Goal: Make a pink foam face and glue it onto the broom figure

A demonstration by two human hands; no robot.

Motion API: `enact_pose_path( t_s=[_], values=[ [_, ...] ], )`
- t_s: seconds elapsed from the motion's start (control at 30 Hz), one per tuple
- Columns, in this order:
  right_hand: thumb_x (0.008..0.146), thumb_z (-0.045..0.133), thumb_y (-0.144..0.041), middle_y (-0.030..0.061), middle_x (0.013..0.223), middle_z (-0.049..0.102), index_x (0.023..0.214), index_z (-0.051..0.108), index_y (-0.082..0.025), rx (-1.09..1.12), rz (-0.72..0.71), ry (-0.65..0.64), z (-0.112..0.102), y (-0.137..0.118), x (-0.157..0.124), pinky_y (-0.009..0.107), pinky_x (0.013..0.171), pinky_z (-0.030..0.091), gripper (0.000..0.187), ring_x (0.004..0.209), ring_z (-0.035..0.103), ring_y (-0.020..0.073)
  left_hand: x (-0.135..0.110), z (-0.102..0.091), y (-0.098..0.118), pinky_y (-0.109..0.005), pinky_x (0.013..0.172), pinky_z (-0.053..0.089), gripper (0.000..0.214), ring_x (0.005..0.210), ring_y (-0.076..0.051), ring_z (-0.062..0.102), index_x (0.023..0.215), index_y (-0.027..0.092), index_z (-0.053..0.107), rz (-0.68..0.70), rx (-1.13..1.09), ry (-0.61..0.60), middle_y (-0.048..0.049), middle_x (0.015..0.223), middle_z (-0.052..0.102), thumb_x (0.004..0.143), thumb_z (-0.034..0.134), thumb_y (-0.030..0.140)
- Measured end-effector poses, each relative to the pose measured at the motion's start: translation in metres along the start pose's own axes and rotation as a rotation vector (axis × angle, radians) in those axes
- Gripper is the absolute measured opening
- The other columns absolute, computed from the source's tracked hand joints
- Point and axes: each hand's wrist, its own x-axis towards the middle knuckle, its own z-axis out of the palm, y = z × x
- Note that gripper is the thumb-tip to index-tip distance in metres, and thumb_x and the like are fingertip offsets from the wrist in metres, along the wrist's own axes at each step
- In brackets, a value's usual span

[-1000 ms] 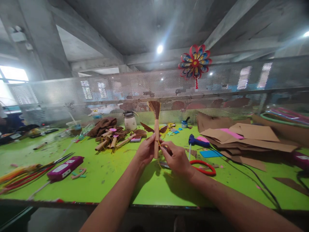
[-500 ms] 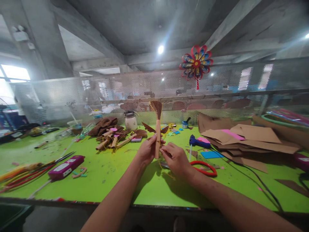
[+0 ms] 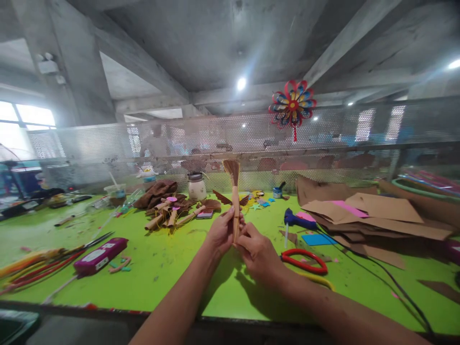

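Observation:
A brown kraft-paper roll figure (image 3: 235, 199) stands upright before me, with a fanned, pleated top and dark pleated wings at its sides. My left hand (image 3: 222, 232) is closed around its lower half, thumb along the front. At the bottom end, the fingers of my right hand (image 3: 258, 251) pinch the roll; the fingertips are partly hidden. Scissors with red and yellow handles (image 3: 305, 261) lie just right of my right hand, partly covered by the forearm. Farther right rests a blue glue gun (image 3: 300, 220) with a black cord.
Similar paper rolls (image 3: 172, 215) are heaped left of centre, near a lidded jar (image 3: 196, 186). Kraft sheets (image 3: 373, 215) are stacked at right. A purple power strip (image 3: 101, 256) and long-handled tools (image 3: 46, 263) lie left. A perforated screen (image 3: 179, 139) stands behind the green table (image 3: 161, 287).
My right hand has shifted down to the roll's bottom end. The roll now looks narrower there. The view has tilted up, so everything sits lower, and the scissors' yellow handle has come into view.

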Motion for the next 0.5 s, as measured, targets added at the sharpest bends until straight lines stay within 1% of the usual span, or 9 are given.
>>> enact_pose_path(
  t_s=[0.1, 0.17, 0.27, 0.37, 0.43, 0.5],
  values=[
    [0.089, 0.051, -0.013, 0.0074, 0.093, 0.055, 0.078, 0.064, -0.018, -0.065, -0.015, -0.066, 0.004, -0.002, -0.003, 0.026, 0.064, 0.04, 0.018, 0.076, 0.054, 0.016, 0.0, 0.001, 0.001, -0.016, 0.049, 0.048, 0.016, 0.055, -0.009, 0.055, 0.084, 0.009, 0.058, 0.01, -0.025, 0.021, -0.0034, 0.067, 0.057, 0.095, 0.051, 0.018],
    [0.087, 0.054, -0.013, 0.0073, 0.093, 0.056, 0.076, 0.064, -0.018, -0.116, -0.022, -0.115, 0.006, -0.004, -0.006, 0.026, 0.06, 0.036, 0.015, 0.073, 0.053, 0.0152, 0.0, 0.002, 0.001, -0.016, 0.048, 0.047, 0.017, 0.056, -0.008, 0.055, 0.085, 0.009, 0.057, 0.018, -0.039, 0.029, -0.0034, 0.068, 0.056, 0.096, 0.048, 0.017],
    [0.085, 0.055, -0.014, 0.0051, 0.09, 0.057, 0.072, 0.063, -0.018, -0.186, -0.023, -0.197, 0.008, -0.008, -0.009, 0.026, 0.056, 0.027, 0.016, 0.063, 0.048, 0.0119, 0.0, 0.002, 0.002, -0.016, 0.048, 0.047, 0.018, 0.057, -0.009, 0.054, 0.086, 0.008, 0.057, 0.027, -0.052, 0.033, -0.0041, 0.069, 0.056, 0.097, 0.045, 0.016],
    [0.084, 0.056, -0.014, 0.0037, 0.091, 0.059, 0.07, 0.061, -0.018, -0.247, -0.029, -0.261, 0.009, -0.011, -0.012, 0.029, 0.054, 0.02, 0.015, 0.056, 0.041, 0.0091, 0.0, 0.004, 0.003, -0.016, 0.047, 0.046, 0.02, 0.057, -0.009, 0.055, 0.088, 0.007, 0.058, 0.023, -0.061, 0.029, -0.0047, 0.071, 0.056, 0.098, 0.042, 0.016],
    [0.082, 0.056, -0.015, 0.0033, 0.09, 0.06, 0.07, 0.061, -0.018, -0.273, -0.037, -0.293, 0.01, -0.011, -0.012, 0.03, 0.054, 0.018, 0.014, 0.054, 0.039, 0.0086, -0.001, 0.005, 0.004, -0.015, 0.047, 0.045, 0.023, 0.058, -0.009, 0.054, 0.089, 0.006, 0.058, 0.011, -0.067, 0.025, -0.0048, 0.071, 0.055, 0.098, 0.041, 0.017],
    [0.082, 0.056, -0.014, 0.0031, 0.087, 0.06, 0.072, 0.061, -0.018, -0.281, -0.051, -0.311, 0.011, -0.011, -0.013, 0.03, 0.054, 0.018, 0.012, 0.054, 0.04, 0.0092, -0.001, 0.005, 0.004, -0.015, 0.046, 0.045, 0.025, 0.057, -0.008, 0.054, 0.089, 0.005, 0.059, 0.0, -0.073, 0.023, -0.0048, 0.07, 0.055, 0.099, 0.04, 0.017]
  ],
)
